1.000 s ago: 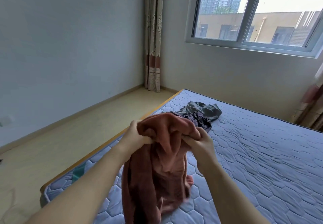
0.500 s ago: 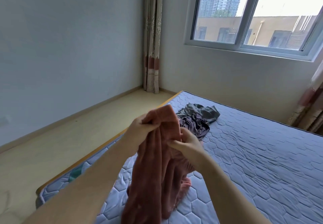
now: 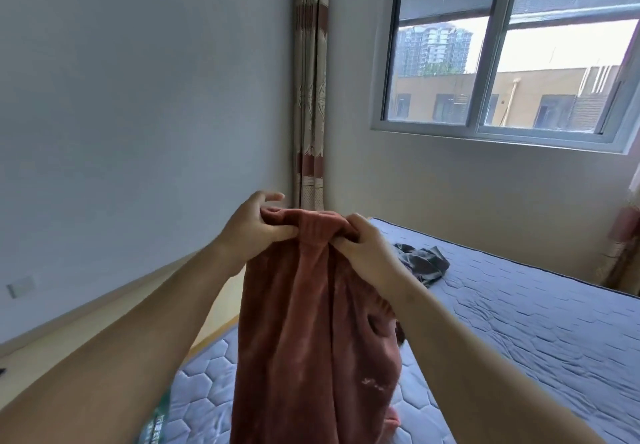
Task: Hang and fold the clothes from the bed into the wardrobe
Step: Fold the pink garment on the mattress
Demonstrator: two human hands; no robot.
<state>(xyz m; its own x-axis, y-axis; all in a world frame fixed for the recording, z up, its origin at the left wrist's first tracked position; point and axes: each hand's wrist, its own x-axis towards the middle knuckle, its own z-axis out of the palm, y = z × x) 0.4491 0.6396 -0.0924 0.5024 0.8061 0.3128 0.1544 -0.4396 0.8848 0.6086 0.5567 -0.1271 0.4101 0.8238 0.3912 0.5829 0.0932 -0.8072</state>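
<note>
The rust-red fleece garment [image 3: 311, 322] is hanging full length over the near edge of the mattress [image 3: 519, 322], lifted out of the low bunch of a second ago, so it is likely being straightened for folding. The left hand [image 3: 256, 232] and right hand [image 3: 363, 249] are each pinching its ribbed top band, possibly a waistband.

Garment [image 3: 304, 322] between left hand [image 3: 258, 232], right hand [image 3: 363, 253]
</note>
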